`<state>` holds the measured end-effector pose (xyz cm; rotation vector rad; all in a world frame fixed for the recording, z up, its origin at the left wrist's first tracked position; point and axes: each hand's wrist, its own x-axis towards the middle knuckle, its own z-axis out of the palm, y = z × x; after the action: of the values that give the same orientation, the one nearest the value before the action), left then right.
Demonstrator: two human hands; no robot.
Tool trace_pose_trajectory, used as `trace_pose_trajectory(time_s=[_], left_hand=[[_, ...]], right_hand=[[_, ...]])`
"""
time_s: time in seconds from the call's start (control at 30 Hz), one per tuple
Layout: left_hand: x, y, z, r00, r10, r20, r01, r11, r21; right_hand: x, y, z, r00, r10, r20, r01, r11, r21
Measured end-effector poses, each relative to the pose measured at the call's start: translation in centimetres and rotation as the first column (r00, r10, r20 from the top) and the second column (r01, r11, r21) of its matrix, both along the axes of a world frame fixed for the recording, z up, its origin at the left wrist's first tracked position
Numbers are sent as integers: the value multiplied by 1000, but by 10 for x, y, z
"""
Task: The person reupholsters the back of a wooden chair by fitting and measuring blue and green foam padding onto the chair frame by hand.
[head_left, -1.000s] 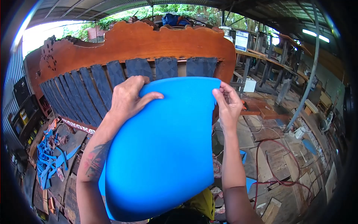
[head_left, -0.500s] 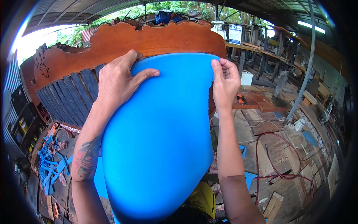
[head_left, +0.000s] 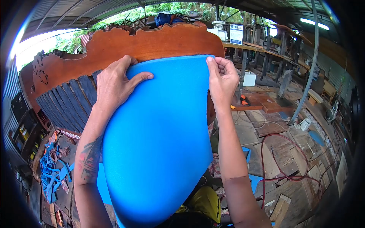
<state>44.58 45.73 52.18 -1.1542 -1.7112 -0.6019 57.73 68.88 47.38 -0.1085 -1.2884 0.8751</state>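
A large blue foam sheet (head_left: 159,133) hangs down from the carved brown wooden frame (head_left: 167,40), its top edge lying along the wood. My left hand (head_left: 116,81) grips the sheet's upper left edge, thumb on the front face and fingers behind. At the upper right corner, my right hand (head_left: 223,81) pinches the sheet between thumb and curled fingers. Dark slats or straps (head_left: 66,102) fill the frame to the left of my left hand. The sheet's lower part bulges toward me and hides what is behind it.
Blue scraps (head_left: 53,173) are piled on the floor at left. A red hose (head_left: 283,176) loops over wooden boards at right. An orange tool (head_left: 244,100) lies near a white box (head_left: 249,79). A metal pole (head_left: 312,72) stands at right; yellow cloth (head_left: 205,203) is below.
The sheet's top edge has straightened along the frame, its right corner now pulled out more squarely. Both hands have shifted slightly left in view, still holding it.
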Motion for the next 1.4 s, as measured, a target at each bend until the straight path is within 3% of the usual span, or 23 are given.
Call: trace_pose_trajectory(time_s=[0.13,0.2,0.23,0.3,0.37,0.43,0.53,0.63,0.7,0.87,0.9,0.97,1.1,1.17,1.2,1.27,1.4], left_hand=[[-1,1,3,998,-27,-62,26,1000,-12],[-8,5,2,980,-102,-173,110,993,37],[-9,4,2,980,-100,-171,107,994,35],[-10,4,3,985,-79,-154,82,997,11],[-10,3,4,990,-74,-120,74,997,4],[-11,4,4,994,-64,-85,64,998,2],[-14,7,3,983,-102,-149,112,992,55],[-16,10,2,984,-124,-131,135,988,79],[-20,11,2,961,-177,-213,202,974,102],[-21,8,-6,985,-127,-116,148,971,189],[-20,7,-7,987,-142,-72,154,970,190],[-18,4,-9,990,-139,-18,139,970,199],[-18,-9,-16,972,-210,109,181,956,229],[-15,-19,-21,893,-290,343,217,948,234],[-16,-24,-28,894,-280,350,207,950,233],[-26,-37,-47,762,-421,492,309,904,295],[-52,-64,-102,707,-349,615,259,937,233]], right_hand=[[-6,-1,0,996,-58,-60,60,998,25],[-4,-7,4,942,-285,-178,315,933,173],[-6,-3,3,943,-283,-176,312,934,172],[-13,9,3,768,-506,-392,640,594,487],[-17,12,3,764,-490,-421,645,544,537],[-17,18,2,708,-525,-473,693,388,607],[-17,16,-1,681,-552,-481,705,319,633],[-11,3,-4,672,-634,-382,683,332,651],[-8,-4,-5,698,-642,-317,636,352,687],[-10,-27,-13,665,-724,-182,581,349,735],[-12,-30,-14,685,-706,-180,564,358,744],[-15,-36,-15,579,-795,-179,620,287,730],[-21,-38,-17,515,-835,-193,657,240,714],[-22,-38,-18,514,-837,-189,653,238,719],[-21,-38,-18,504,-844,-186,655,233,719],[-22,-36,-18,493,-848,-192,663,224,715],[-23,-34,-19,526,-829,-188,655,254,712]])
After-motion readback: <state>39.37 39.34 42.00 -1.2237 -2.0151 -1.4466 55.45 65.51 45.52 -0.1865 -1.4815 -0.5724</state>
